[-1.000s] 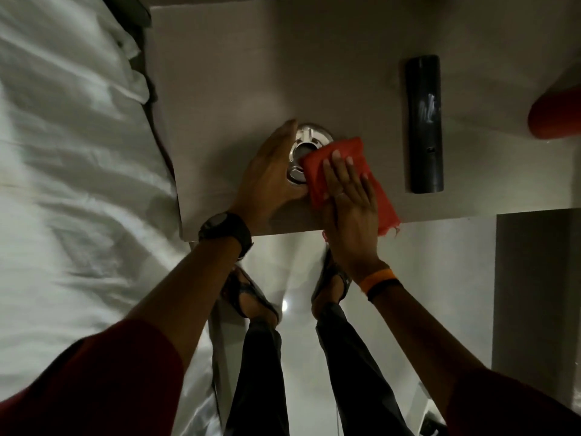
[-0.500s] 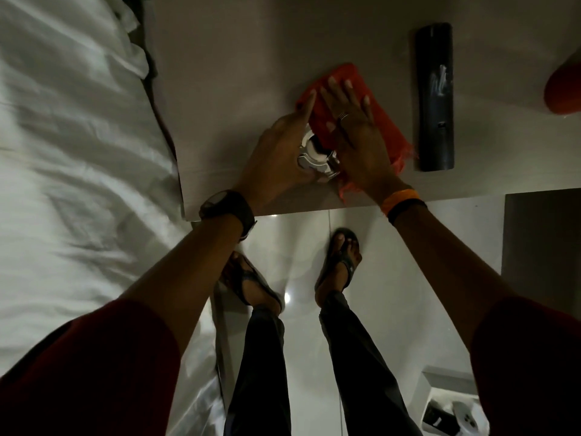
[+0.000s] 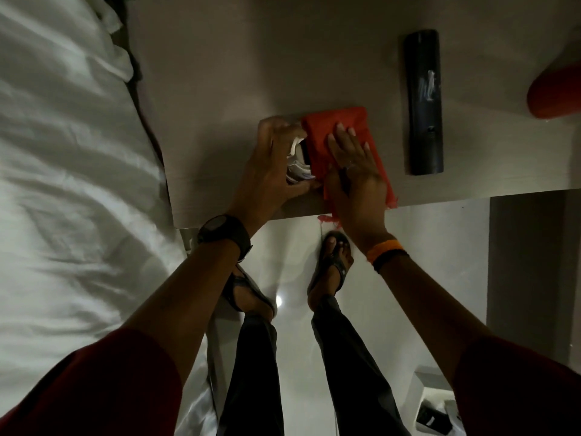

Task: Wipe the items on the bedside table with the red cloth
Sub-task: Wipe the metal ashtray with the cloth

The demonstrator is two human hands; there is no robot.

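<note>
A small round silvery metal item (image 3: 297, 166) sits near the front edge of the grey bedside table (image 3: 220, 89). My left hand (image 3: 270, 171) curls around it and holds it from the left. My right hand (image 3: 355, 174) lies flat, fingers spread, on the folded red cloth (image 3: 336, 130), pressing it over the right side of the item. The cloth's frayed end hangs over the table edge. Much of the item is hidden under cloth and fingers. A black remote control (image 3: 423, 102) lies lengthwise to the right of the cloth.
A red rounded object (image 3: 556, 92) shows at the right border of the table. White bedding (image 3: 63, 184) fills the left side. My sandalled feet (image 3: 330, 262) stand on the pale floor below the table edge. A white box (image 3: 437, 407) sits at the lower right.
The cloth and my right hand slid back toward the table's front edge after reaching farther away. My left hand stays on the metal item, now gripping it more from above.
</note>
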